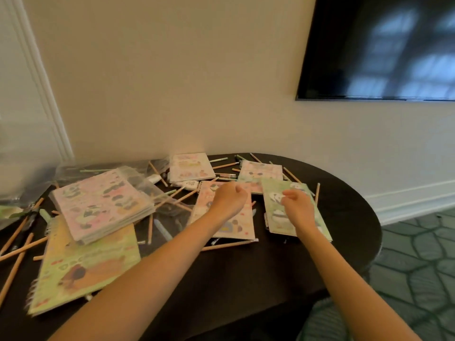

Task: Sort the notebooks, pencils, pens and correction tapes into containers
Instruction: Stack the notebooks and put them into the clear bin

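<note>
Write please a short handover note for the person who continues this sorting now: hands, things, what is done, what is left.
Left hand: fingers loosely curled, holds nothing, over the pink notebook.
Right hand: the same, over the green panda notebook.
Things: notebooks, pencils and pens lie mixed on the dark table. A notebook stack on the left lies partly on a big green notebook.
Done: nothing looks sorted; no container is plainly visible.
Left: everything.

Notebook stack (103, 205) at table's (246, 271) left atop a larger notebook (83, 267), pencils (226, 244) scattered between.
</note>
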`<action>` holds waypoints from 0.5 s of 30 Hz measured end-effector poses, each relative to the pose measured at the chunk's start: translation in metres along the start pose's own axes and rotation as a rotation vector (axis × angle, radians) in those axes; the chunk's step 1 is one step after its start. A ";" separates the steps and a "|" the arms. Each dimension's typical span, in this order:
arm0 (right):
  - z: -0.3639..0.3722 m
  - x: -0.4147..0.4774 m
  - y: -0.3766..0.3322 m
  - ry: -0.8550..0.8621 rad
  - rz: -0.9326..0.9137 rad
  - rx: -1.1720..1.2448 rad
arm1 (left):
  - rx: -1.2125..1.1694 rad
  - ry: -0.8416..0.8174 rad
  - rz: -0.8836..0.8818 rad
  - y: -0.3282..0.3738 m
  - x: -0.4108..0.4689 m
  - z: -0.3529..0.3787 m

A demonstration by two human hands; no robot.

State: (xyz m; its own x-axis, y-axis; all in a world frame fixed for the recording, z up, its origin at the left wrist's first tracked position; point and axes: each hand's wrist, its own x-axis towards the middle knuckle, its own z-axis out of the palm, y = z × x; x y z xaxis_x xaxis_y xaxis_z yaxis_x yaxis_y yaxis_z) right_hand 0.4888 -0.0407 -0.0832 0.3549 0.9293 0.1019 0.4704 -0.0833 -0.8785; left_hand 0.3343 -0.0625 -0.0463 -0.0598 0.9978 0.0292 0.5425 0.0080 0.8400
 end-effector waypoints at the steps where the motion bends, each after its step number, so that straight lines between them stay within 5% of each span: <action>1: -0.010 0.007 0.014 0.035 0.015 -0.061 | -0.037 -0.061 -0.057 0.006 0.000 0.013; 8: -0.041 0.030 0.076 0.009 0.181 -0.230 | -0.109 -0.190 -0.285 0.016 0.014 0.068; 15: -0.036 0.028 0.078 0.041 0.213 -0.009 | -0.278 -0.185 -0.274 0.024 0.015 0.084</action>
State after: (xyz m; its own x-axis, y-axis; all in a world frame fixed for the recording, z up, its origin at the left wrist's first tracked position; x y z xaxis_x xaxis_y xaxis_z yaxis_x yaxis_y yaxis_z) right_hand 0.5651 -0.0339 -0.1323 0.4792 0.8751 -0.0670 0.3881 -0.2797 -0.8781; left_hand 0.4165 -0.0421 -0.0715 -0.0056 0.9564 -0.2919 0.2794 0.2818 0.9179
